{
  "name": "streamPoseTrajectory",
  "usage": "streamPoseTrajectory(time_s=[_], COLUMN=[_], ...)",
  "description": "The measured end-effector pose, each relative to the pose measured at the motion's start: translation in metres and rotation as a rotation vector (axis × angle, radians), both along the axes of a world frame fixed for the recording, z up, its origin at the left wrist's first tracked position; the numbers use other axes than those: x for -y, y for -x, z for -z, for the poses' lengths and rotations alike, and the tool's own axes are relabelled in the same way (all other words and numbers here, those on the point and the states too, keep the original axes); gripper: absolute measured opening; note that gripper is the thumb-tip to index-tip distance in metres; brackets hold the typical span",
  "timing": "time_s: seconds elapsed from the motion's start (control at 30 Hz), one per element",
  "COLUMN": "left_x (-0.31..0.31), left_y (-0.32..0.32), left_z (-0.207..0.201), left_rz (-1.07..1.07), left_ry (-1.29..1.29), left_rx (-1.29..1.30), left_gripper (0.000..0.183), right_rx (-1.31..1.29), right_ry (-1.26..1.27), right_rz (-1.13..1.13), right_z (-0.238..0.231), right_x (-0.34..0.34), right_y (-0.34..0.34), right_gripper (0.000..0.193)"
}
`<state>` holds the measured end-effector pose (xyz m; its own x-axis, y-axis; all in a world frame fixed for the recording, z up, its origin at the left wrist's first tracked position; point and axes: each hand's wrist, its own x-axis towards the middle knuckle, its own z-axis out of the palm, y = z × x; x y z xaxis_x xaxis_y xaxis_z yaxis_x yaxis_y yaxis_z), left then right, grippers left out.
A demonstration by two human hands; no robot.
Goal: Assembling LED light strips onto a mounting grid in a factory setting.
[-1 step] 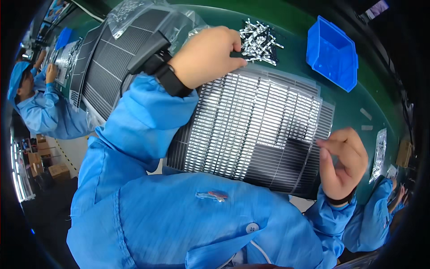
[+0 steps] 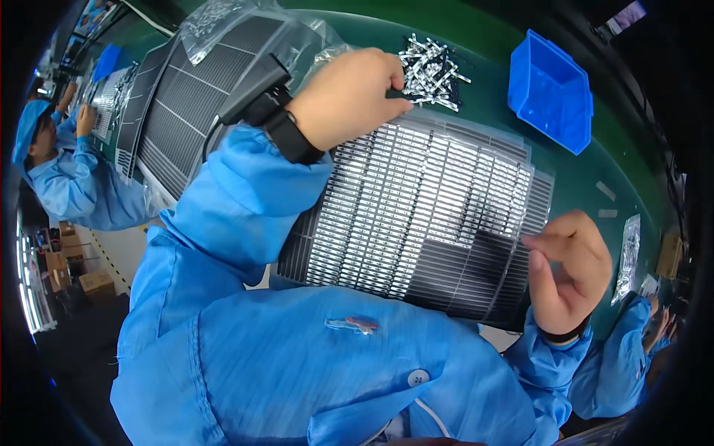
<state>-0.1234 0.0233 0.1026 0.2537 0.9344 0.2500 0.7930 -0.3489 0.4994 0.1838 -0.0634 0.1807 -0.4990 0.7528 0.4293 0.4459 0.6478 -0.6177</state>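
Note:
A dark slotted tray (image 2: pixel 461 279) lies before me, most of its slots filled with rows of small silvery metal strips (image 2: pixel 379 201). Bare dark slots show at its lower right. Over its far edge, beside a loose heap of such strips (image 2: pixel 431 74), is my left hand (image 2: pixel 346 97); its thumb and curled forefinger are apart, with nothing visible between them. My right hand (image 2: pixel 569 271) is at the tray's right side. Its forefinger and thumb come close together in a pinch above the slots, the other fingers curled; whatever they hold is too small or blurred to name.
A blue plastic bin (image 2: pixel 550 97) stands at the far right. Dark slotted sheets (image 2: pixel 208 82) and clear plastic bags (image 2: pixel 212 30) lie to the left. A clear packet (image 2: pixel 628 256) rests at the right. A co-worker (image 2: pixel 67 163) sits left; another person's sleeve (image 2: pixel 610 372) shows right.
My left hand has shifted very slightly down and to the right. My right fingertips have edged a little to the left; otherwise the scene looks the same.

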Motion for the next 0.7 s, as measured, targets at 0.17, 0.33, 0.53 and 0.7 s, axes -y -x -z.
streamPoseTrajectory(time_s=[0.17,0.33,0.53,0.7], left_x=[-0.001,-0.003,-0.019,-0.031], left_y=[-0.009,-0.008,0.007,0.010], left_z=[0.001,-0.005,-0.006,0.001], left_rz=[0.016,0.002,-0.130,-0.081], left_ry=[0.012,-0.045,-0.098,-0.055], left_rx=[0.049,0.076,0.093,0.125], left_gripper=[0.023,0.023,0.031,0.029], right_rx=[-0.130,-0.123,-0.062,-0.064], right_ry=[0.122,0.123,0.142,0.203], right_rz=[-0.121,-0.070,-0.101,-0.073], right_z=[-0.001,0.040,0.040,0.037], right_x=[-0.018,-0.029,-0.033,-0.034], right_y=[0.031,0.033,0.031,0.024], right_gripper=[0.017,0.013,0.012,0.012])
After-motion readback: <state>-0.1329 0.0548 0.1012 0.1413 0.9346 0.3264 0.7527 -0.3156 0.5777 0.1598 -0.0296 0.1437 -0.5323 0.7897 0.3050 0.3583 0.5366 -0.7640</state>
